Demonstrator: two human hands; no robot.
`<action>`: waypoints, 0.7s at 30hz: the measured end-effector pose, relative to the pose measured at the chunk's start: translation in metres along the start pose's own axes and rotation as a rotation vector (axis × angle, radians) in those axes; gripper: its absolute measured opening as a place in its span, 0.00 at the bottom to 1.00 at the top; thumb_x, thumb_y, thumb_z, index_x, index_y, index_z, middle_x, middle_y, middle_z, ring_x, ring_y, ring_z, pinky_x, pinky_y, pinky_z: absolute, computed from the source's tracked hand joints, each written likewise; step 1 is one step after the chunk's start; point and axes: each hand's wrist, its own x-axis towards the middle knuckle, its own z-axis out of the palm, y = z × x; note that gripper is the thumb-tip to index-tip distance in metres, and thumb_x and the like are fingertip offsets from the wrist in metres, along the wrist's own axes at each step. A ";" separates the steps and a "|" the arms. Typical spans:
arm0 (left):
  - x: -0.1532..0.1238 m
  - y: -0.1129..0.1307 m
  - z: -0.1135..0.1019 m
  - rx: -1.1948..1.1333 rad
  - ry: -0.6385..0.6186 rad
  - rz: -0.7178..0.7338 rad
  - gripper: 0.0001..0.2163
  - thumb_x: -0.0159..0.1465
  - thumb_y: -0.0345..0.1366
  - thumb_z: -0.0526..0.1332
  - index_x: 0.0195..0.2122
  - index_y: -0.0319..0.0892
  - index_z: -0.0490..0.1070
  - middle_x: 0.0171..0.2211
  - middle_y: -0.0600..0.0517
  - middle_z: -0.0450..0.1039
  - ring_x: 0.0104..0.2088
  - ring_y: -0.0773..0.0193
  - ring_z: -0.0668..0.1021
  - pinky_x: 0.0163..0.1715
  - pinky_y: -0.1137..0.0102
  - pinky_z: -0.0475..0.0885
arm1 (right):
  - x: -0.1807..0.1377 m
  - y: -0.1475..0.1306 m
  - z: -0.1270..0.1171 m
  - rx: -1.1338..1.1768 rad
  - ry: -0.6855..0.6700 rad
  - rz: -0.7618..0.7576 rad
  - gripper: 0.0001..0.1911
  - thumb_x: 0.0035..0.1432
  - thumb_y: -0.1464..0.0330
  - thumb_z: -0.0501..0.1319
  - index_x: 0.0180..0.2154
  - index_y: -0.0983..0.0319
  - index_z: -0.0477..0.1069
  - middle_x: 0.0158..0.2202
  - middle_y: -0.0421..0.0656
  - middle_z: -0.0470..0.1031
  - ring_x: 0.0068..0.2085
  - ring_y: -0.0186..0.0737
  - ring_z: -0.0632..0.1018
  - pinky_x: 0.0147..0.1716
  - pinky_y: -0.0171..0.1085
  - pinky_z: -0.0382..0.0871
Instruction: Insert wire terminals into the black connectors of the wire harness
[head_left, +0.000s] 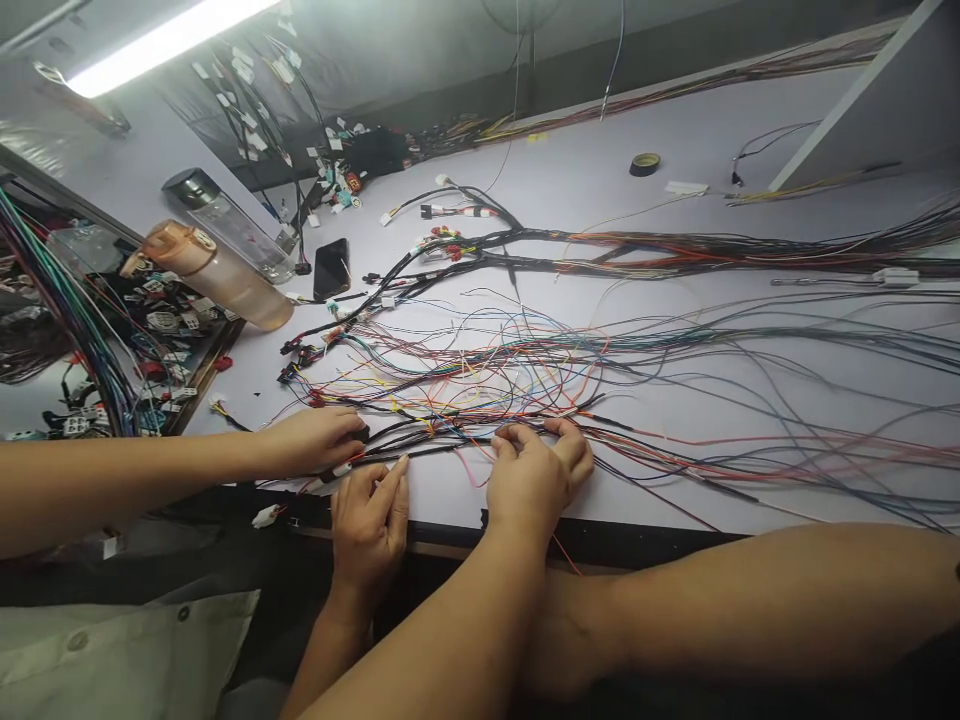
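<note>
My left hand [529,475] is closed on the wires [622,440] of a bundle near the table's front edge, its fingers curled and pinching. From the right comes my right forearm [735,600], which passes behind my left forearm below the table edge; the right hand itself is hidden there. To the left, a co-worker's hand [326,440] grips the dark-sleeved end of the same bundle. Another hand [371,520], seemingly of the same co-worker, lies just below with its fingers against the black-taped branches [405,445].
Several coloured wires and a second taped harness [540,240] run across the white table. A phone [331,268], an orange-lidded bottle [217,275], a clear bottle [232,225] and a tape roll [644,163] lie farther back. A bin of connectors [176,330] stands at left.
</note>
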 end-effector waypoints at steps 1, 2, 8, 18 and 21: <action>0.000 0.000 -0.001 0.006 -0.008 0.006 0.14 0.67 0.34 0.56 0.53 0.45 0.69 0.38 0.49 0.71 0.37 0.65 0.73 0.34 0.65 0.72 | 0.000 -0.001 -0.001 -0.005 -0.017 0.009 0.21 0.65 0.54 0.50 0.28 0.57 0.71 0.53 0.50 0.57 0.62 0.64 0.55 0.57 0.68 0.55; 0.000 0.001 -0.001 0.014 -0.018 0.009 0.14 0.67 0.34 0.56 0.53 0.44 0.69 0.38 0.49 0.71 0.37 0.65 0.73 0.34 0.66 0.72 | 0.001 -0.002 -0.003 -0.025 -0.051 0.029 0.21 0.65 0.54 0.49 0.29 0.57 0.72 0.54 0.50 0.56 0.63 0.65 0.54 0.57 0.69 0.54; 0.000 0.005 -0.001 0.084 -0.057 -0.054 0.14 0.68 0.33 0.54 0.53 0.44 0.69 0.39 0.49 0.71 0.39 0.64 0.73 0.38 0.66 0.73 | 0.007 -0.012 -0.014 -0.279 -0.354 0.106 0.14 0.65 0.60 0.51 0.38 0.55 0.74 0.59 0.50 0.56 0.66 0.67 0.51 0.59 0.69 0.54; -0.001 -0.006 -0.001 0.035 -0.041 0.020 0.14 0.67 0.35 0.55 0.52 0.44 0.71 0.38 0.50 0.73 0.37 0.65 0.75 0.34 0.68 0.74 | -0.002 0.008 0.005 -0.126 0.116 -0.106 0.17 0.62 0.59 0.57 0.25 0.58 0.74 0.53 0.54 0.62 0.58 0.67 0.62 0.50 0.67 0.66; 0.001 -0.001 -0.003 0.051 -0.064 0.023 0.14 0.68 0.35 0.53 0.53 0.43 0.70 0.38 0.49 0.72 0.38 0.65 0.74 0.34 0.68 0.74 | 0.000 0.002 0.000 -0.180 -0.019 0.006 0.12 0.61 0.62 0.59 0.27 0.57 0.75 0.56 0.52 0.60 0.59 0.68 0.61 0.53 0.65 0.63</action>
